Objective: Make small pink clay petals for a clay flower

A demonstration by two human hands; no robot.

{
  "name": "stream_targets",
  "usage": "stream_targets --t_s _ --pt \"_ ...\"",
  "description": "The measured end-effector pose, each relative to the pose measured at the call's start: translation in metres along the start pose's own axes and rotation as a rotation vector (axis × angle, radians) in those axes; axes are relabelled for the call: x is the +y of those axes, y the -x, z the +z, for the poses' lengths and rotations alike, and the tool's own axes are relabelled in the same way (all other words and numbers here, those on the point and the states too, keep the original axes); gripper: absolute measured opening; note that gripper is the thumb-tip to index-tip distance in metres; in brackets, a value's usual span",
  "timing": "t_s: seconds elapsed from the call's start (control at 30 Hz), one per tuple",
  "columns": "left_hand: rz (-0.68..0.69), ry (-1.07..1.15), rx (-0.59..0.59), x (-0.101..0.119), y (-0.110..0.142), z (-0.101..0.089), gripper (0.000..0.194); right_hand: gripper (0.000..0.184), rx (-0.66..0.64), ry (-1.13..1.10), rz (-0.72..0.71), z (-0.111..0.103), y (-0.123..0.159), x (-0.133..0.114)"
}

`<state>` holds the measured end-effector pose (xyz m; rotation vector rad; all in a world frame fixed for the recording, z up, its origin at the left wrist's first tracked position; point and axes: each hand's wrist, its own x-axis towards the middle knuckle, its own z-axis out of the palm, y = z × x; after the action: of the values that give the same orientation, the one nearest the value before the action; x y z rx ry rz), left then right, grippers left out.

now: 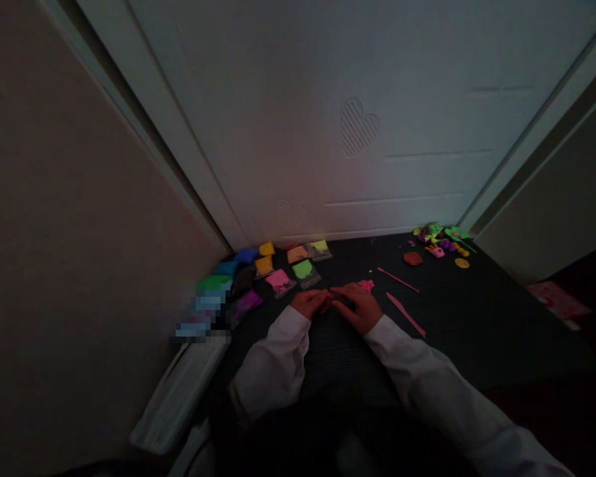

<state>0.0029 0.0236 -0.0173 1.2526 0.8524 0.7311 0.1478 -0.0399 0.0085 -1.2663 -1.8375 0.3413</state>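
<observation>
Head view: left hand (pixel 310 303) and right hand (pixel 356 307) grasp small pink piece (pixel 326 305) between them; partly hidden, visible length slants, near end pointing slightly left.

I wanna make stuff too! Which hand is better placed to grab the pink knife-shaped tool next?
Probably the right hand: the pink knife-shaped tool lies close by, on that hand's outer side. The left hand is farther away and would likely have to reach past the right one.
</observation>
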Motion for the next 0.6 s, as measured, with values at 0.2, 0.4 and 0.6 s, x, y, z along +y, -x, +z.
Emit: stream_targets --t_s 0.2,0.4,0.6 --pt "0.149 -0.245 -0.109 0.011 0.007 0.002 0.026 0.022 0.007 0.006 -0.013 0.002 0.0 0.002" --pt "0.146 -0.32 -0.153 0.016 0.009 0.004 0.027 0.02 -0.001 0.024 -0.013 0.002 0.0 0.002" --pt "0.076 -0.155 -0.118 0.007 0.004 0.003 0.031 0.016 0.007 0.015 -0.007 0.0 -0.001 0.0"
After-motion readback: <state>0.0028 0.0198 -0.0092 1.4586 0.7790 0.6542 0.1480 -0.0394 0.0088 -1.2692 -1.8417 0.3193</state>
